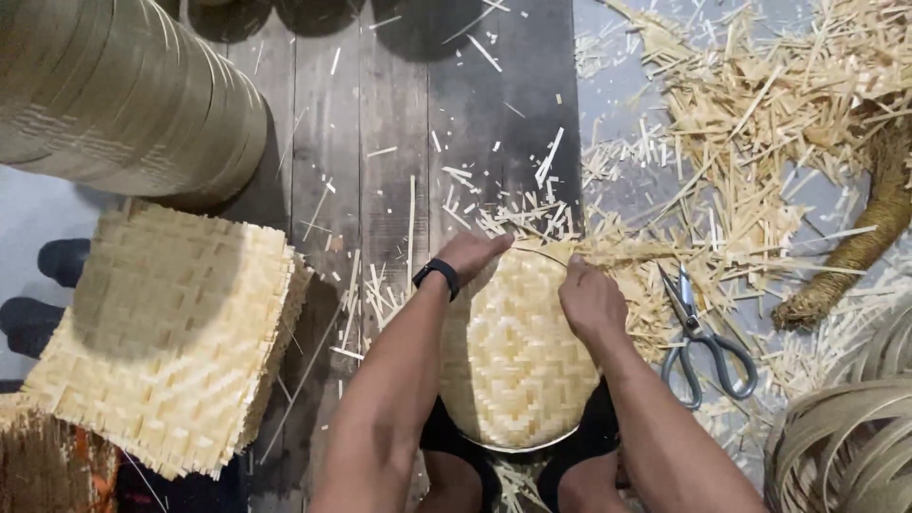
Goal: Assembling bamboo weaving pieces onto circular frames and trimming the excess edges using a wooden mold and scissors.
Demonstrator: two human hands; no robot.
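Observation:
A round woven bamboo basket (513,356) rests upside down between my knees, its pale plaited bottom facing up. My left hand (472,254), with a black band on the wrist, lies flat on the basket's far left rim, fingers together. My right hand (589,299) grips the far right rim, fingers curled over loose strip ends there. Grey-handled scissors (703,342) lie on the floor just right of my right hand, blades pointing away from me.
A stack of square woven bamboo mats (171,332) sits at the left. Stacked bamboo hoops (123,90) lie at the top left, coiled strips (845,446) at the bottom right. Bamboo offcuts (750,123) litter the plank floor, beside a rope-wrapped curved piece (869,237).

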